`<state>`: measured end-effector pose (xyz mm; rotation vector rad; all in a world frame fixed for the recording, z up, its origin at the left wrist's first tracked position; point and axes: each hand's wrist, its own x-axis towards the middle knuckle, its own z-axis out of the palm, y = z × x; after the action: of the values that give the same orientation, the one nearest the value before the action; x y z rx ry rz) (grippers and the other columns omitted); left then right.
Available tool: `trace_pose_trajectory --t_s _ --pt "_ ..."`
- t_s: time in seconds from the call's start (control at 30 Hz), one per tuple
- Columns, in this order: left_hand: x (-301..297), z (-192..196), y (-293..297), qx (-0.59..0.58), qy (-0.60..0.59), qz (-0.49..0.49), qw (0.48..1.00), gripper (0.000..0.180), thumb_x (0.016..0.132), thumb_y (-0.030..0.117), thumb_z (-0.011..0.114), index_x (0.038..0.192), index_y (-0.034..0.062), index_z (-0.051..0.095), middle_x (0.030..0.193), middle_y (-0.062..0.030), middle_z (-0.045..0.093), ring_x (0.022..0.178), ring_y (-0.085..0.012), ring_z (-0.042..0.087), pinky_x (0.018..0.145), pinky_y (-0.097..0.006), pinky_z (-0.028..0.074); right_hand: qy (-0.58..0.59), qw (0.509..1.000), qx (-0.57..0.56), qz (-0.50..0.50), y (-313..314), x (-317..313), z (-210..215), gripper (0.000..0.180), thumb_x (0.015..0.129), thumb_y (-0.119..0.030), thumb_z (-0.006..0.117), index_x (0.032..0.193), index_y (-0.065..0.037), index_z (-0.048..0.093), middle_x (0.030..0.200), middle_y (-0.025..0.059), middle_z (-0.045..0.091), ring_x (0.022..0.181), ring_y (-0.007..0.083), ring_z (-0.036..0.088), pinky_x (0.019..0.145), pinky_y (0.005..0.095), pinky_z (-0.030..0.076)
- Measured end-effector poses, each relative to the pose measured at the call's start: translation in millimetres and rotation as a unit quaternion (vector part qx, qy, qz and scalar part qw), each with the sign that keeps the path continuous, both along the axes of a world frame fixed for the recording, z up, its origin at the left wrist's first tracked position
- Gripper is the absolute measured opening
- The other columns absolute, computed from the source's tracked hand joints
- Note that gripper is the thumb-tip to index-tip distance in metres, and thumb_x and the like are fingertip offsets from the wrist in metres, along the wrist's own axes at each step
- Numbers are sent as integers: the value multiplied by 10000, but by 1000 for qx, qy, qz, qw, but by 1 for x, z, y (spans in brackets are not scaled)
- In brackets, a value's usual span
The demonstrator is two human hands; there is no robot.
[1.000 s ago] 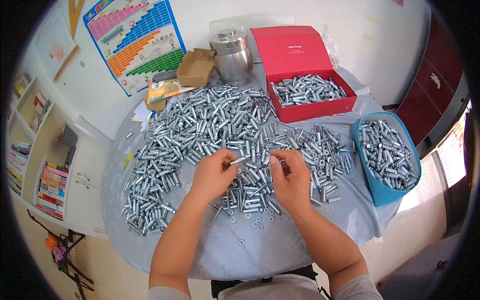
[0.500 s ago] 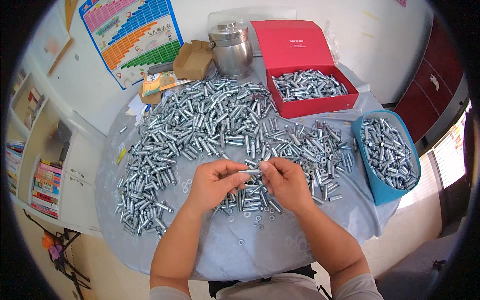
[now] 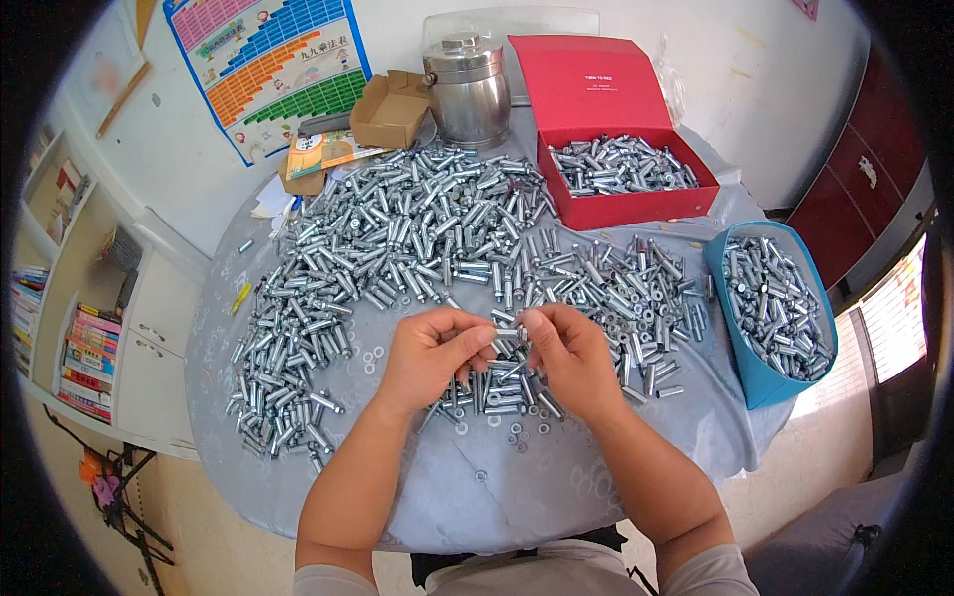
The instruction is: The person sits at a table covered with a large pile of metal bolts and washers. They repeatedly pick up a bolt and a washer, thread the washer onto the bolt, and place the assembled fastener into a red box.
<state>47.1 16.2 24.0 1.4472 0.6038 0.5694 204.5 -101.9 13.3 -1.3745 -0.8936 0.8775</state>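
Observation:
Over the near part of the table, my left hand (image 3: 437, 356) and my right hand (image 3: 574, 363) are drawn close together, thumbs and fingers pinched. A small silver expansion bolt (image 3: 508, 335) spans the gap between their fingertips, gripped at both ends; its ends are partly covered by the fingers. Beneath and behind it spreads a big pile of loose expansion bolts (image 3: 397, 228). Several loose washers (image 3: 515, 437) lie on the cloth just in front of my hands.
A red lidded box (image 3: 636, 214) full of bolts stands at the back right, a blue fabric bin (image 3: 780, 389) of bolts at the right edge. Behind the pile are a steel pot (image 3: 467, 94) and a cardboard box (image 3: 390, 109). A grey cloth (image 3: 447, 507) covers the table.
The bolt between my hands appears less exposed, and my left thumb and fingers have shifted their grip. The whole view has tilted slightly; the pile and boxes look unchanged.

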Motion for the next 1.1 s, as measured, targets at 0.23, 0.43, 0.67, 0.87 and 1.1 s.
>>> trace_pose_trajectory --t_s 0.23,0.43,0.67,0.87,1.1 --pt "1 -2 0 1 -2 11 1000 164 910 145 669 965 -8 693 771 -66 692 627 -86 631 477 -190 463 76 983 132 -97 7 -16 5 116 918 -61 632 1016 1 636 768 8 610 633 56 529 561 206 423" --pt "1 -2 1 15 -17 11 1000 155 919 128 651 989 -8 679 760 -73 686 602 -101 632 458 -202 472 79 995 53 20 2 1 -9 200 896 -75 672 1073 -10 605 844 9 626 655 42 544 541 201 433" --pt "1 -2 1 13 -23 23 999 153 921 131 645 979 -8 673 752 -67 681 587 -97 621 456 -203 463 62 997 -23 30 1 2 2 189 915 -67 643 1085 2 601 833 31 625 647 61 555 560 205 450" --pt "0 -3 2 11 -21 31 999 140 917 128 648 967 -1 676 748 -67 680 574 -93 611 448 -198 445 96 994 -22 36 2 4 -1 229 917 -104 649 1105 11 585 842 39 622 626 65 558 553 219 463" --pt "1 -3 2 6 -28 34 999 136 917 135 651 954 7 679 732 -58 673 569 -88 605 445 -190 430 115 993 -17 30 1 1 3 192 919 -65 632 1094 6 601 850 32 618 660 73 570 573 222 476"
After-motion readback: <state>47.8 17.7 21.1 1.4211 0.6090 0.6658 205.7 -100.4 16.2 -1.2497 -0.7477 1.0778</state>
